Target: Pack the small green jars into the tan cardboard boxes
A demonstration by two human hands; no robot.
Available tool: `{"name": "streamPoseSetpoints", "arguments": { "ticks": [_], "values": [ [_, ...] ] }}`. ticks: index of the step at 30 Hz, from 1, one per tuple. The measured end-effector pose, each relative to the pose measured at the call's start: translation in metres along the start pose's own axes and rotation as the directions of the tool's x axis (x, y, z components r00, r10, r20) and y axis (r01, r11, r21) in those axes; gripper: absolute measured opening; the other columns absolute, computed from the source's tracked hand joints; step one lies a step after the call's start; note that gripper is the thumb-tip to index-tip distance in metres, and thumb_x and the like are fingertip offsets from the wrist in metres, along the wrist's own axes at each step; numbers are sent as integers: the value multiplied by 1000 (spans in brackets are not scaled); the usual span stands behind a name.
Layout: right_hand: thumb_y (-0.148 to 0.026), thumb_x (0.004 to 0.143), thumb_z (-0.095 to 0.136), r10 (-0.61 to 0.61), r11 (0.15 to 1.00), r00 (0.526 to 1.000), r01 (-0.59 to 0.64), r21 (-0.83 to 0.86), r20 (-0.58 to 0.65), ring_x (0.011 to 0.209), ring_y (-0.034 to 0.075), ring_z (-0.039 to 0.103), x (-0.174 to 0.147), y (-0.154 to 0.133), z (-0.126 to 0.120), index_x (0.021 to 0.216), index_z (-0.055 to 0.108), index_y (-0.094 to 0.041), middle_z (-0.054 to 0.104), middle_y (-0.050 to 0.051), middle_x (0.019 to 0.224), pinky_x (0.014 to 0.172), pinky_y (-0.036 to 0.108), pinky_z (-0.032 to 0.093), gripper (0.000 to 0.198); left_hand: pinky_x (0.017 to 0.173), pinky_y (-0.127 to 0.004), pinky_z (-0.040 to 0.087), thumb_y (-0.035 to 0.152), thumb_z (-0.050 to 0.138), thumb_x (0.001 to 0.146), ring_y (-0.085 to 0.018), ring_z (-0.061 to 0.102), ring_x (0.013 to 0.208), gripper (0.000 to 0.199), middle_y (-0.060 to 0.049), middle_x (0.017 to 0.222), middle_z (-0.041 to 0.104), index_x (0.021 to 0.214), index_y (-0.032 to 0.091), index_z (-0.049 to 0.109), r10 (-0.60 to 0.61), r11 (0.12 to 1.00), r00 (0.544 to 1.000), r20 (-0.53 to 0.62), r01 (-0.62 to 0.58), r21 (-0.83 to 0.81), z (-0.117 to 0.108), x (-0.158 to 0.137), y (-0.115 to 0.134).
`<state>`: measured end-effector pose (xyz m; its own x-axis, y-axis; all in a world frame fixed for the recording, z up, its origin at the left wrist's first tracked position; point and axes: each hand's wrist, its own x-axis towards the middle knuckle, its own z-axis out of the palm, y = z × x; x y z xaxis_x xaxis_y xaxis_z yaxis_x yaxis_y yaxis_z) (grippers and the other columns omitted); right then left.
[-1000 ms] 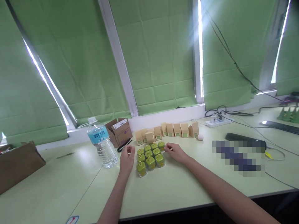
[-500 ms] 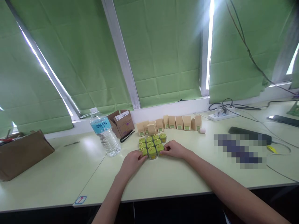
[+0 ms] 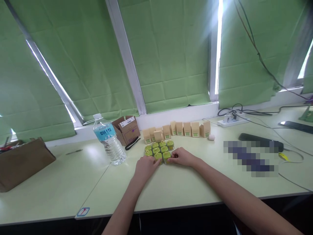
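Several small clear jars with green lids (image 3: 158, 156) and pale loops on top stand packed together in a block on the table. My left hand (image 3: 146, 168) is at the block's front left corner, fingers curled around that jar and thumb against the front middle one, partly covering both. At the front right, my right hand (image 3: 182, 156) has its bent fingers and thumb against the side of the corner jar (image 3: 167, 157). Just behind the block, a small kraft paper bag (image 3: 158, 135) with a folded top stands in front of a row of similar bags (image 3: 187, 129).
To the left are a large water bottle (image 3: 110, 140), an opened cardboard box (image 3: 128, 130), a black strap (image 3: 132, 143) and a brown bag (image 3: 26, 163). A small pinkish object (image 3: 211, 137) sits right of the row. Further right lie a power strip (image 3: 232, 121), cables and a black device (image 3: 260, 141).
My left hand has slid right and slightly forward, its thumb moving onto the front middle jar. The front jars sit slightly closer in. My right hand stays at the corner jar.
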<state>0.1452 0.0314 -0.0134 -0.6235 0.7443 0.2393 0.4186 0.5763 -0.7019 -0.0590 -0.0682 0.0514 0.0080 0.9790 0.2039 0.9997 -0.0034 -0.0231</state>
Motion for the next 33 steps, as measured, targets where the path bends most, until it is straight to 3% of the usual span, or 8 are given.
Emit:
{"name": "streamPoseSetpoints", "arguments": {
  "ticks": [4,9,12,15,19,24,29,33],
  "values": [
    [-55,77,66,-19,997,1000,20,78,-17,57,12,44,1,3,-1,61,59,-18,56,-3,58,53,24,31,40,60,-29,33,51,38,95,-17,52,57,57,-5,56,60,54,20,63,125,949,981,-147,-162,-270,-4,17,18],
    [-59,83,53,27,907,986,45,419,-164,58,15,51,9,12,-14,57,58,-17,58,1,57,60,27,41,50,61,-31,37,50,41,93,-17,49,55,53,-4,56,61,56,21,64,287,739,930,-229,-367,-566,15,40,84],
    [-72,84,40,218,764,935,15,645,-280,59,17,56,13,20,-23,61,60,-17,60,5,59,61,29,46,63,65,-32,42,53,40,93,-19,57,66,56,-8,65,64,51,20,58,236,578,931,-279,-365,-730,37,58,127],
    [-74,84,36,309,639,915,3,769,-260,64,19,62,12,27,-26,68,64,-16,66,8,67,64,30,49,67,51,-30,39,62,35,91,-15,48,47,63,-4,46,50,45,22,45,101,408,982,-162,-190,-893,62,73,149],
    [-65,84,44,329,734,919,-106,670,-215,54,19,60,10,35,-20,67,65,-15,62,5,54,56,30,48,56,37,-26,27,73,27,88,-11,38,31,70,0,38,42,44,21,43,93,264,995,20,-5,-965,84,76,142],
    [-54,82,52,328,878,903,-182,443,-278,62,18,62,21,46,-19,65,65,-15,67,5,61,64,29,48,45,42,-27,33,63,25,93,-12,42,33,69,-1,37,42,45,19,49,111,428,993,45,-7,-904,79,68,128],
    [-39,74,69,383,886,864,-241,397,-328,69,20,63,38,47,-19,83,68,-16,71,6,76,65,28,47,25,73,-32,47,41,38,94,-18,60,70,43,-6,69,63,66,19,63,154,649,914,-375,-379,-660,51,74,124],
    [-40,80,67,326,921,866,-201,332,-380,67,16,65,35,39,-12,136,52,-26,66,10,123,68,30,50,60,92,-36,47,33,47,90,-23,60,99,26,-12,108,59,104,20,65,-45,771,824,-564,-330,-545,17,108,93]
  ]
}}
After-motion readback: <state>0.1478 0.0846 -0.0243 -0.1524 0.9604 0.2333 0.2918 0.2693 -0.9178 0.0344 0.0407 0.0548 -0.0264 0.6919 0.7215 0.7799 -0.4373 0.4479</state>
